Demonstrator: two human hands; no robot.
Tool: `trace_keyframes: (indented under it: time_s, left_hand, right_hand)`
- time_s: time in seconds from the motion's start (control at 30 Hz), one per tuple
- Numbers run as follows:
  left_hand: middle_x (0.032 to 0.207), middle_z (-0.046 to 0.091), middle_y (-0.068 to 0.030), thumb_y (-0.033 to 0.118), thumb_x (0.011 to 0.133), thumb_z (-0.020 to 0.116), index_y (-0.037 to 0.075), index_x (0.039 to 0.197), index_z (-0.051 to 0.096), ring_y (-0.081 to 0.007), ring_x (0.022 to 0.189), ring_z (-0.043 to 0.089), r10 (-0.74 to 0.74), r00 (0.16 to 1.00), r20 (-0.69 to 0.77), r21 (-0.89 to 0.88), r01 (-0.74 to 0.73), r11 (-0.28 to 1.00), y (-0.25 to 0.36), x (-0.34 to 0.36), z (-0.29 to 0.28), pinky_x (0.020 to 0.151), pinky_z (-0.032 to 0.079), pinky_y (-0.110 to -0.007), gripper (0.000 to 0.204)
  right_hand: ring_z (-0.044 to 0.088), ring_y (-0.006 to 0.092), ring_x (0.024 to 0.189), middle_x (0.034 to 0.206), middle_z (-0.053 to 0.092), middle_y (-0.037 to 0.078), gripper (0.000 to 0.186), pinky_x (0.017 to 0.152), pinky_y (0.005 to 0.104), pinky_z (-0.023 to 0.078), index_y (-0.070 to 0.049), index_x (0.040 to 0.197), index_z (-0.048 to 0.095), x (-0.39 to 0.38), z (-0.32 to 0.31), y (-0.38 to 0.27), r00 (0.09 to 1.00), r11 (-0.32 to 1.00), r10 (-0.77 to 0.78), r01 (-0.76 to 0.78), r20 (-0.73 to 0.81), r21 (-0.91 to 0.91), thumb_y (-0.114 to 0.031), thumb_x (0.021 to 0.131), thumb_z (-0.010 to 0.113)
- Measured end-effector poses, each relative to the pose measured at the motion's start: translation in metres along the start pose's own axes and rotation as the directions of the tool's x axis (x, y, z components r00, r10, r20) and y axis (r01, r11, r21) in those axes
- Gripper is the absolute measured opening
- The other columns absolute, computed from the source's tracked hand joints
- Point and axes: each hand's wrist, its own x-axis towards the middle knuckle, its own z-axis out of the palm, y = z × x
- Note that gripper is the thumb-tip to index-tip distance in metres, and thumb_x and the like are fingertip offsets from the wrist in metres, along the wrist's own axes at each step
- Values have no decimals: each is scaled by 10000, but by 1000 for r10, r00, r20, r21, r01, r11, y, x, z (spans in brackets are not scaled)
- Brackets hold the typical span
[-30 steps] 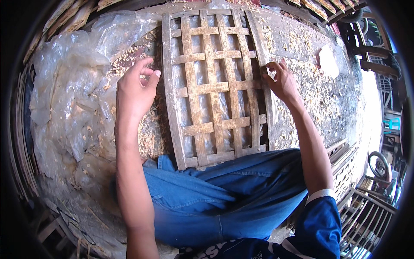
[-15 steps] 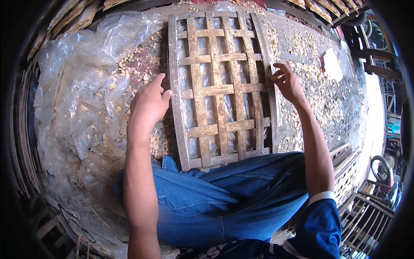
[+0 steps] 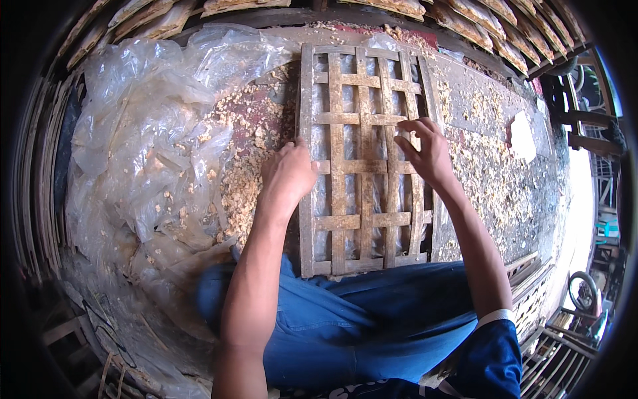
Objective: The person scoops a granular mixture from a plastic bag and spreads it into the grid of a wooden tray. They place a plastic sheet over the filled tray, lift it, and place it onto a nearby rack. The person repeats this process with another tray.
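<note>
A rectangular wooden frame with a woven lattice of flat bamboo strips lies before my crossed legs. Clear plastic film shows through the lattice gaps. My left hand rests over the frame's left rail, its fingers curled downward and mostly hidden under the knuckles; what they pinch, if anything, does not show. Over the right half of the lattice hovers my right hand, its fingers bent and its thumb apart, with nothing visible between them.
Crumpled clear plastic sheeting spreads at the left. Pale crumbs are strewn on both sides of the frame. A white scrap lies at the right. Racks holding stacked slatted trays line the far edge; a wheel stands at far right.
My right hand has moved inward from the right rail to over the lattice. The left hand has come onto the left rail and its fingers have curled. The view has shifted.
</note>
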Motion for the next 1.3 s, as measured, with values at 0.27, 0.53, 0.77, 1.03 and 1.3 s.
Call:
trace_keyframes:
  time_s: [0.27,0.53,0.77,1.03,1.3]
  left_hand:
    - [1325,661,-193,336,994,634,40,1434,543,-371,1207,642,131,979,-157,-228,-165,960,-14,-39,-33,1016,513,-456,539]
    - [1233,695,-187,286,986,660,55,1411,567,-373,1121,670,96,880,-465,-266,-243,933,-54,-55,-46,971,520,-466,493]
    - [1233,696,-173,331,988,651,66,1418,564,-372,1143,658,85,923,-374,-328,-217,919,-53,-61,-60,976,515,-471,513]
    - [1238,698,-165,349,982,656,75,1417,561,-364,1156,654,92,941,-327,-344,-209,915,-48,-55,-56,982,514,-464,523]
    - [1243,697,-171,371,973,666,73,1416,562,-358,1172,649,94,948,-306,-308,-192,932,-45,-51,-50,998,508,-455,544]
  right_hand:
    - [622,321,1032,1064,672,75,306,885,441,494,-212,1130,768,74,110,-80,990,983,-137,140,31,-120,-281,832,780]
    - [646,346,1034,1012,724,88,301,945,436,515,-164,1065,788,96,121,-68,968,984,-137,108,208,142,-260,782,815]
    - [651,322,1026,1028,722,68,252,932,419,523,-168,1026,791,93,124,-74,980,995,-72,58,186,79,-233,784,811]
    - [662,295,1005,982,707,30,185,858,416,548,-176,969,803,92,126,-72,983,987,-132,119,129,104,-260,805,787]
    - [645,289,945,950,682,3,150,799,422,557,-189,957,785,86,131,-82,990,991,-134,134,33,-8,-245,820,764]
